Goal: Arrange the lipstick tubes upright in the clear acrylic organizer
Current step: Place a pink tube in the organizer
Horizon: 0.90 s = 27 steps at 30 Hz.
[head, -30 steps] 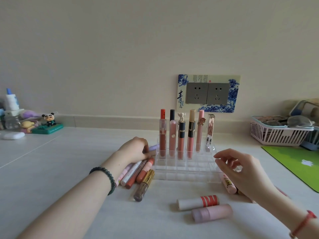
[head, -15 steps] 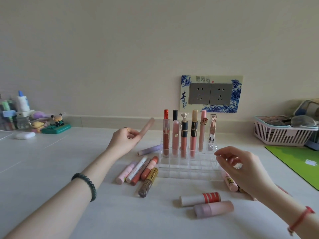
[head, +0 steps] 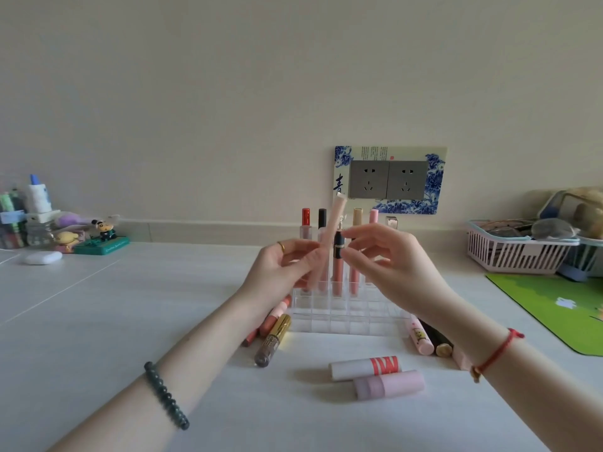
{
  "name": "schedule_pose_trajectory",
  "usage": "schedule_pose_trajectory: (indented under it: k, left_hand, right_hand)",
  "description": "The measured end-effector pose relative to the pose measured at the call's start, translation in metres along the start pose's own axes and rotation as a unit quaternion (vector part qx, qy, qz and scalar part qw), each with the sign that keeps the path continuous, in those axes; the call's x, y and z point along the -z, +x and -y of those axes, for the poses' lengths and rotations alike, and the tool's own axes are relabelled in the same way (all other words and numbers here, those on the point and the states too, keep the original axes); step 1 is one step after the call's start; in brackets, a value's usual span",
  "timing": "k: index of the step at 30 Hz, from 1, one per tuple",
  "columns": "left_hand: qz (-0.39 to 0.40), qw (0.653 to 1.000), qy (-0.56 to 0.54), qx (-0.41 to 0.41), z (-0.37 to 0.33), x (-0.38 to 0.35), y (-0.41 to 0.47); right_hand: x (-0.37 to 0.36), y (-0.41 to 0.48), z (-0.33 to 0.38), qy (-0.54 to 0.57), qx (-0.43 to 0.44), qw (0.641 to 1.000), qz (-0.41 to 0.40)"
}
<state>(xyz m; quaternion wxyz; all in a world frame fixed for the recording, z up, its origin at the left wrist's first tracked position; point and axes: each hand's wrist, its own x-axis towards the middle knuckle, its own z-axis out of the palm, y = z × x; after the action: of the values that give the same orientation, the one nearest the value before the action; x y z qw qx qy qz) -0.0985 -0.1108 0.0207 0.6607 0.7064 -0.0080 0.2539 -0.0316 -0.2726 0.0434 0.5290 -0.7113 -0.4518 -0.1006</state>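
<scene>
Gripping a pale tube (head: 333, 223) by its lower half, the left hand (head: 280, 272) was raised in front of the organizer (head: 352, 318), thumb and curled fingers clamped round it. The pale tube leaned a little to the right, clear of every slot. The right hand (head: 388, 259) hung just beside it at the same height. Its thumb and forefinger curved toward each other with a gap between them and held nothing. Whether a fingertip brushed the pale tube could not be told.

The organizer stood on the table (head: 130, 321) near the wall. In its back row six tubes stood upright side by side: a red-capped tube (head: 305, 216), a black-capped tube (head: 322, 216), a black-and-gold tube (head: 338, 246), a beige-capped tube (head: 357, 215), a pink-capped tube (head: 374, 215) and a silver tube (head: 391, 220) at the right end.

Other tubes lay flat on the table. A gold-capped tube (head: 274, 340) and coral tubes (head: 277, 313) lay just left of the organizer, partly hidden by the left forearm. A printed tube (head: 419, 336) and a dark tube (head: 437, 337) lay just right of it. A white tube (head: 365, 367) with a red band and a stubby tube (head: 388, 384) lay side by side in front. A basket (head: 515, 256) and a green mat (head: 554, 308) sat far right.
</scene>
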Motion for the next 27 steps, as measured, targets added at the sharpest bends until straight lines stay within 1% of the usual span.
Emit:
schedule_pose_trajectory:
  k: [4,8,10,13,16,20,23,27]
  left_hand:
    - [0.013,1.000,0.008,-0.003,0.003,-0.020,0.000]
    - [0.006,1.000,0.006,-0.006,0.005,-0.027,0.004]
    - [0.000,1.000,0.022,-0.008,0.007,-0.025,0.006]
    - [-0.031,0.998,0.039,-0.024,0.010,-0.015,0.008]
    - [-0.063,0.996,0.059,-0.034,0.015,0.002,0.009]
    - [-0.094,0.994,0.061,-0.015,0.025,0.020,0.009]
    - [-0.098,0.991,0.090,-0.005,0.036,0.030,0.008]
    - [-0.103,0.988,0.118,0.010,0.045,0.041,0.008]
  right_hand:
    - [0.001,0.008,0.005,0.017,0.007,1.000,-0.012]
    - [0.007,0.013,0.002,0.039,-0.013,0.999,-0.002]
    - [0.014,0.017,-0.003,0.026,-0.022,0.999,-0.004]
    - [0.027,0.024,-0.012,0.006,-0.041,0.999,-0.032]
    - [0.036,0.032,-0.025,-0.044,-0.059,0.996,-0.047]
    - [0.036,0.038,-0.043,-0.090,-0.084,0.991,-0.053]
    - [0.033,0.040,-0.052,-0.113,-0.080,0.989,-0.056]
    - [0.026,0.041,-0.061,-0.124,-0.093,0.987,-0.042]
